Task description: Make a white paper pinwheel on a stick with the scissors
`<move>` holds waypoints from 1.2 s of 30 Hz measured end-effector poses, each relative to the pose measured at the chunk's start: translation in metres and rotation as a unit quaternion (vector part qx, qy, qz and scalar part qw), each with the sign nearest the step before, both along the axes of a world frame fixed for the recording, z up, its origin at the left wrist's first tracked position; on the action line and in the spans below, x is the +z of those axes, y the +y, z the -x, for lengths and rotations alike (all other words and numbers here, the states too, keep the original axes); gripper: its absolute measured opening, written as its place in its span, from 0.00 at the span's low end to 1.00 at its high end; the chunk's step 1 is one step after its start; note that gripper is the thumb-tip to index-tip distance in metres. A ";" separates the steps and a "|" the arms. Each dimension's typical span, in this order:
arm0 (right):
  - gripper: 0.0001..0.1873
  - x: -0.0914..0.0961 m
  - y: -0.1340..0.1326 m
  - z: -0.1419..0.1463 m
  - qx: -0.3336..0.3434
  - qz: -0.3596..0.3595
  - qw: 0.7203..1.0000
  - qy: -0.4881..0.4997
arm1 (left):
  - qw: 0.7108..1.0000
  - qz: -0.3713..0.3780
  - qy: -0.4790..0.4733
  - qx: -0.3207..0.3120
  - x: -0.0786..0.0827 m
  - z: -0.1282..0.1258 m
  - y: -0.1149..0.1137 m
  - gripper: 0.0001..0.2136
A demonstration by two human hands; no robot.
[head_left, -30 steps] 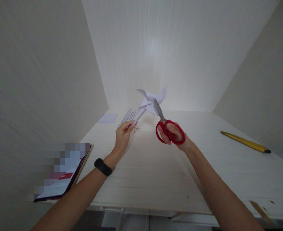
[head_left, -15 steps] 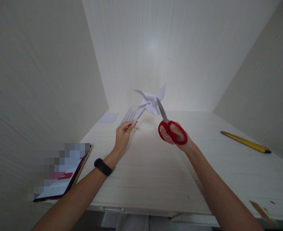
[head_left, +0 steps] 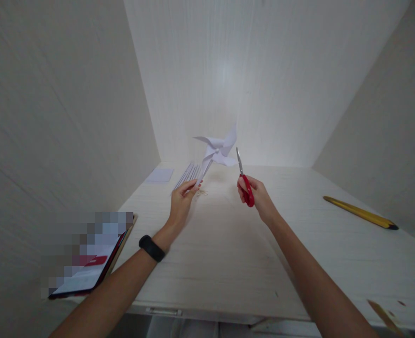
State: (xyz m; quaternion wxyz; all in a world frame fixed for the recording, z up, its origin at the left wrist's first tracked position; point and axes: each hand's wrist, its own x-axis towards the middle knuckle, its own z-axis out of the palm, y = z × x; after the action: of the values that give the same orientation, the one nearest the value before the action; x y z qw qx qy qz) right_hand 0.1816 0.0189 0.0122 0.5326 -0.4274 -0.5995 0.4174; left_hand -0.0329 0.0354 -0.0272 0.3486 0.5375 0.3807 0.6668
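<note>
My left hand (head_left: 182, 202) is closed around the stick of a white paper pinwheel (head_left: 217, 149), which it holds up above the table. The pinwheel's curled blades face me. To its right, my right hand (head_left: 258, 195) grips red-handled scissors (head_left: 246, 190). Their blades point upward, seem closed, and stand just right of the pinwheel's lower right blade. Behind my left hand lie several thin white paper sticks (head_left: 187, 174) on the table. Small tan bits (head_left: 202, 192), too small to name, lie near my left fingertips.
A white paper square (head_left: 160, 175) lies at the back left of the white table (head_left: 221, 263). A long yellow tool with a dark tip (head_left: 360, 212) lies on the right. At the left edge is a partly blurred tablet-like object (head_left: 87, 272). Walls enclose the table's back and sides.
My right hand has turned, so the scissors now show edge-on, and it has shifted slightly away from the pinwheel. The pinwheel has moved a little left, still in my left hand.
</note>
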 end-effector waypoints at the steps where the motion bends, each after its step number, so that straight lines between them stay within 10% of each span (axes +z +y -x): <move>1: 0.24 -0.003 0.003 0.000 -0.013 -0.005 1.000 -0.019 | 1.000 0.002 -0.001 -0.001 0.000 0.000 0.000 0.10; 9: 0.15 -0.021 0.013 -0.004 -0.167 -0.052 0.933 -0.313 | 1.000 0.000 0.003 -0.011 -0.001 0.002 0.002 0.11; 15: 0.08 -0.034 0.014 -0.008 -0.154 -0.012 0.842 -0.517 | 0.997 0.045 -0.032 -0.054 0.002 -0.003 -0.003 0.12; 36: 0.08 -0.048 0.017 -0.005 -0.139 -0.023 0.861 -0.488 | 0.957 0.167 -0.068 -0.225 0.003 -0.010 -0.013 0.12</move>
State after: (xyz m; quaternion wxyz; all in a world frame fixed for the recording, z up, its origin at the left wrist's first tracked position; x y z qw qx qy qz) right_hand 0.1867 0.0364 -0.0358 0.2340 -0.6429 -0.7266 0.0632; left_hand -0.0224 0.0227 -0.0240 0.5997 0.4968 0.3313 0.5327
